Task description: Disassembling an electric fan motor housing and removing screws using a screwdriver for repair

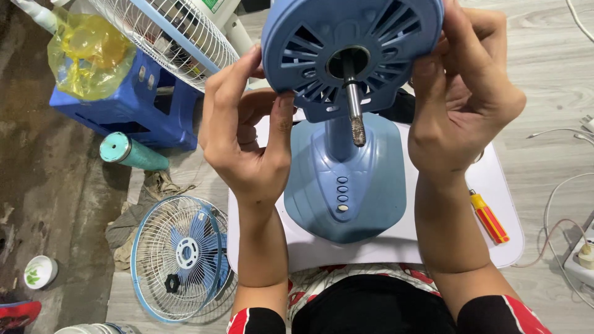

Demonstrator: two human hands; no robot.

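I hold a blue fan motor housing [309, 37] up in front of me with both hands. My left hand [247, 133] grips its left edge, thumb pressed against the lower rim. My right hand [461, 93] wraps its right side. A bare metal shaft [354, 105] with a threaded tip sticks out of the housing's centre toward me. Below it the fan's blue base [343, 198] with a row of buttons rests on a white board [495, 179].
A red and yellow screwdriver [489, 218] lies on the board at right. A fan guard with blue blades [179, 256] lies on the floor at left. Behind it are a teal canister [130, 151], a blue plastic stool [133, 105], a white grille [167, 31] and cables with a power strip [581, 256].
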